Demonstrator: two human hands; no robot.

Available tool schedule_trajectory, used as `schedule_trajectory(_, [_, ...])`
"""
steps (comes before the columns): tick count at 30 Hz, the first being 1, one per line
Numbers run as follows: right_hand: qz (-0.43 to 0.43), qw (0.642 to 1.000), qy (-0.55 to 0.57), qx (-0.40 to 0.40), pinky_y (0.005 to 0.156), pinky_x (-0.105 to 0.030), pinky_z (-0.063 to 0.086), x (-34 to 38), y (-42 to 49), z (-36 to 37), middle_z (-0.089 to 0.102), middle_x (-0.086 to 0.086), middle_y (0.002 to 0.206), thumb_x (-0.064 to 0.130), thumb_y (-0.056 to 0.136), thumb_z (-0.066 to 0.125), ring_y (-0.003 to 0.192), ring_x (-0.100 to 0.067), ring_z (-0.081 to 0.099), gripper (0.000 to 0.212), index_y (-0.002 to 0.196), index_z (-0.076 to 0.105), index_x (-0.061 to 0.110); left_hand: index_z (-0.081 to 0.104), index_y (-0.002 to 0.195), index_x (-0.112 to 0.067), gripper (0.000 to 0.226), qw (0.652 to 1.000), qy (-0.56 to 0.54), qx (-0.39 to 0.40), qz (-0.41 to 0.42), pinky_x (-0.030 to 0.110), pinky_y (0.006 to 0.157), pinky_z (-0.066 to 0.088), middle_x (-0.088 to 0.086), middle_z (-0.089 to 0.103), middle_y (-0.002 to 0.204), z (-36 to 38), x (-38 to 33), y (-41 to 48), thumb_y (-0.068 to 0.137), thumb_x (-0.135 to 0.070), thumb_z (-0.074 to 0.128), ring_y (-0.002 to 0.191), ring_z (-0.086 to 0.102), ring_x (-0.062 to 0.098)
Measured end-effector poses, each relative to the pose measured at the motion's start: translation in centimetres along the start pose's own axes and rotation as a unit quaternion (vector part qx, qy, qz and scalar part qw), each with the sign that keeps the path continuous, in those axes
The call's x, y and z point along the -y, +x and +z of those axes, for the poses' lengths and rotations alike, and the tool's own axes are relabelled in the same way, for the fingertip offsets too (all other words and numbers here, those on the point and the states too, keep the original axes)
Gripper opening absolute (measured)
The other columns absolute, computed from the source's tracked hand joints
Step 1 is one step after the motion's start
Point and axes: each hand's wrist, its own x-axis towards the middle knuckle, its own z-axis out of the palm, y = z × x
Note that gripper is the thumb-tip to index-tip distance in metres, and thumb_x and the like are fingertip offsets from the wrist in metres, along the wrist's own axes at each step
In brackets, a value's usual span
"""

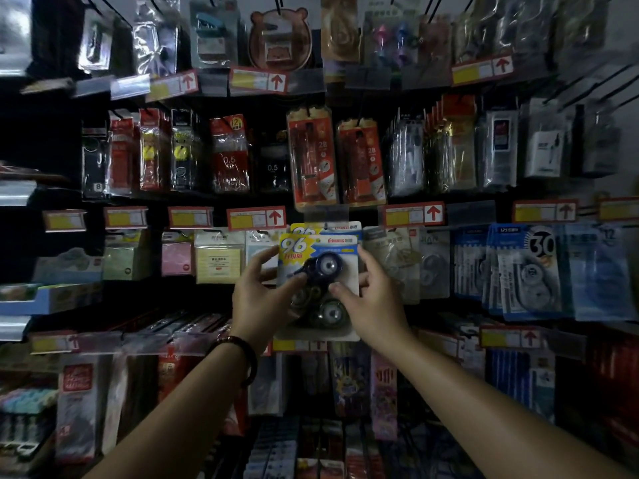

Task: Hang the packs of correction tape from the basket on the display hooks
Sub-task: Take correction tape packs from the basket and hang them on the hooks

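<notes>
Landmark: the front pack of correction tape (313, 248), a blue-and-yellow card marked "96" with a dark tape reel, held up against the hanging display.

Far left of the pack: a pink pad pack (176, 259) and a yellow sticky-note pack (218, 259) hang in the same row.

Above and left of the pack: a red-arrow price tag (257, 217) sits on the rail.

Just left of the pack: the left hand (264, 299), a dark bead bracelet (243, 356) on its wrist. Its fingers (294, 280) are spread, the thumb pressed on the pack's face beside the reel and a fingertip at the upper left edge. It is gripping the pack.

Directly behind the pack, touching it: a second pack (340, 227) of the same kind, its top showing above. More reels (328, 314) show below the front pack. The hook is hidden, so it cannot be told whether the front pack is on it.

Just right of the pack: the right hand (375, 300), thumb on the lower right face, index fingertip at the upper right edge, pinching the pack.

Far right: blue packs marked "30" (532, 271).
</notes>
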Motion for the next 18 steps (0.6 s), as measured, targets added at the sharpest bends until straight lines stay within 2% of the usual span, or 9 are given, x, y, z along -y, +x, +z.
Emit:
schedule_trajectory(2, [-0.006, 1.000, 0.000, -0.017, 0.062, -0.008, 0.047, 0.1, 0.6, 0.0, 0.066, 0.009, 0.085, 0.019, 0.093, 0.079, 0.073, 0.006, 0.066, 0.069, 0.153, 0.047, 0.029, 0.055, 0.148, -0.038, 0.077, 0.999, 0.034, 0.027, 0.005, 0.034, 0.070, 0.067, -0.002, 0.071, 0.123, 0.0, 0.1, 0.3, 0.084, -0.014, 0.088, 0.093, 0.079, 0.014])
schedule_trajectory(4, [-0.011, 0.999, -0.011, -0.028, 0.063, -0.010, 0.050, 0.2, 1.0, -0.1, 0.069, 0.009, 0.090, 0.022, 0.093, 0.079, 0.078, 0.002, 0.069, 0.067, 0.152, 0.049, 0.028, 0.051, 0.153, -0.037, 0.082, 0.998, 0.038, 0.040, 0.007, 0.034, 0.077, 0.067, -0.003, 0.068, 0.125, 0.0, 0.0, 0.8, 0.084, -0.011, 0.087, 0.096, 0.078, 0.013])
schedule_trajectory(8, [-0.033, 0.997, -0.029, -0.060, 0.065, -0.020, 0.056, 0.0, 1.8, 0.1, 0.073, 0.009, 0.091, 0.026, 0.093, 0.079, 0.079, -0.002, 0.071, 0.054, 0.143, 0.058, 0.031, 0.046, 0.157, -0.027, 0.087, 0.997, 0.049, 0.050, 0.019, 0.045, 0.088, 0.066, -0.002, 0.068, 0.131, 0.4, -0.1, 1.8, 0.082, -0.011, 0.088, 0.104, 0.077, 0.017])
schedule_trajectory(12, [-0.046, 0.995, -0.051, -0.073, 0.065, -0.016, 0.053, -0.3, 2.5, 0.1, 0.072, 0.007, 0.098, 0.030, 0.094, 0.078, 0.085, -0.005, 0.070, 0.058, 0.147, 0.055, 0.029, 0.050, 0.155, -0.023, 0.085, 0.995, 0.081, 0.035, 0.052, 0.041, 0.083, 0.067, 0.001, 0.073, 0.128, 1.1, 0.2, 2.6, 0.081, -0.016, 0.090, 0.098, 0.079, 0.013])
schedule_trajectory(16, [-0.047, 0.994, -0.075, -0.066, 0.069, -0.036, 0.060, 0.2, 2.7, -0.3, 0.069, 0.003, 0.089, 0.030, 0.093, 0.079, 0.081, -0.014, 0.069, 0.059, 0.147, 0.056, 0.025, 0.049, 0.156, -0.023, 0.084, 0.991, 0.106, 0.032, 0.073, 0.038, 0.077, 0.068, -0.002, 0.069, 0.126, 1.4, 0.5, 2.9, 0.082, -0.019, 0.089, 0.094, 0.078, 0.012])
schedule_trajectory(18, [-0.047, 0.993, -0.089, -0.058, 0.067, -0.032, 0.058, 0.4, 2.8, -0.5, 0.065, 0.006, 0.084, 0.029, 0.094, 0.079, 0.077, -0.011, 0.067, 0.055, 0.143, 0.059, 0.019, 0.048, 0.156, -0.023, 0.084, 0.990, 0.113, 0.034, 0.074, 0.040, 0.077, 0.068, -0.001, 0.069, 0.124, 1.4, 0.6, 3.0, 0.083, -0.019, 0.089, 0.095, 0.077, 0.014])
